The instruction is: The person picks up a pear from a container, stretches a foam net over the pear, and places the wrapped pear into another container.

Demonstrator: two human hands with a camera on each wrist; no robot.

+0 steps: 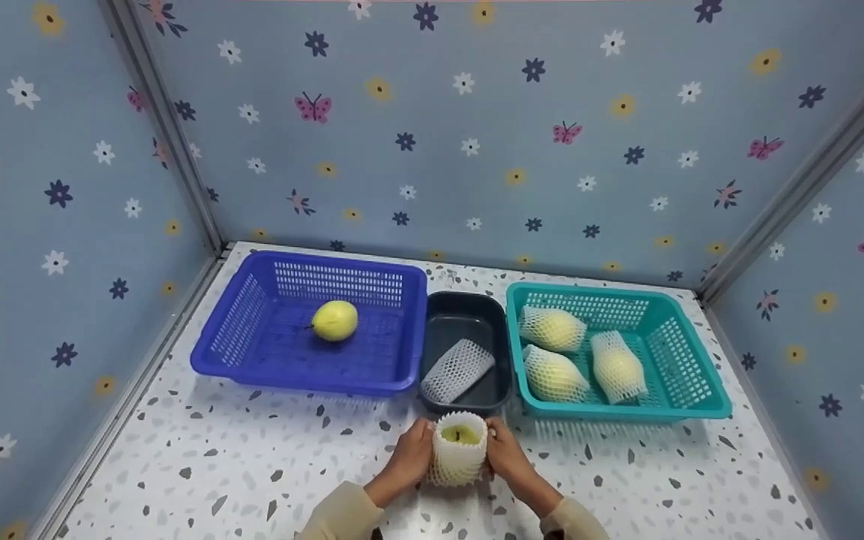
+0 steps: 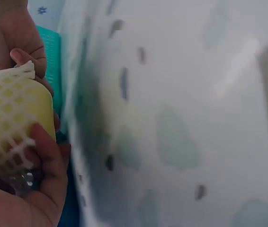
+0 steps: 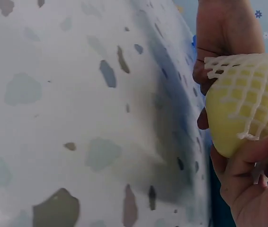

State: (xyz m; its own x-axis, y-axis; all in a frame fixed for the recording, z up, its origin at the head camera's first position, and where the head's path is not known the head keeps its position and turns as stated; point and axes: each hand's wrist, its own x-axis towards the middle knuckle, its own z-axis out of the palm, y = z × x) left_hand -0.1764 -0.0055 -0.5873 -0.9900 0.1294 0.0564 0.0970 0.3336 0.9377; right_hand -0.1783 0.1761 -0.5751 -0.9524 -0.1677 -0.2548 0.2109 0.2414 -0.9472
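Beige sleeves [image 1: 338, 516] come nearest, cut off by the lower edge of the head view, with dark bits at their cuffs too small to make out. Past them, the left hand [image 1: 408, 460] and right hand [image 1: 511, 462] grasp a yellow fruit [image 1: 462, 434] in a white foam net [image 1: 457, 466] from either side, fingers curled about it. It is held over the speckled table [image 1: 289, 472], just in front of a dark tray [image 1: 451, 330]. From above, the net's rim hides all but the fruit's stem end; the wrist views show the opposite end bare of net, though each crops the fruit at the frame's edge. Whether it touches the table is hard to tell. Several fingertips are hidden behind fruit and net, and a glossy grey patch [image 2: 19, 182] by the near fingers is too unclear to name.

Inside the tray lies a loose net [image 1: 458, 371], slanted, its inside out of sight. To the left, a violet-blue basket [image 1: 304, 384] holds one bare fruit [image 1: 336, 321], its underside hidden. To the right, a teal basket [image 1: 631, 412] holds three wrapped fruits [image 1: 618, 369], their surfaces veiled by mesh. The patterned wall panels [image 1: 447, 112] run out of frame.
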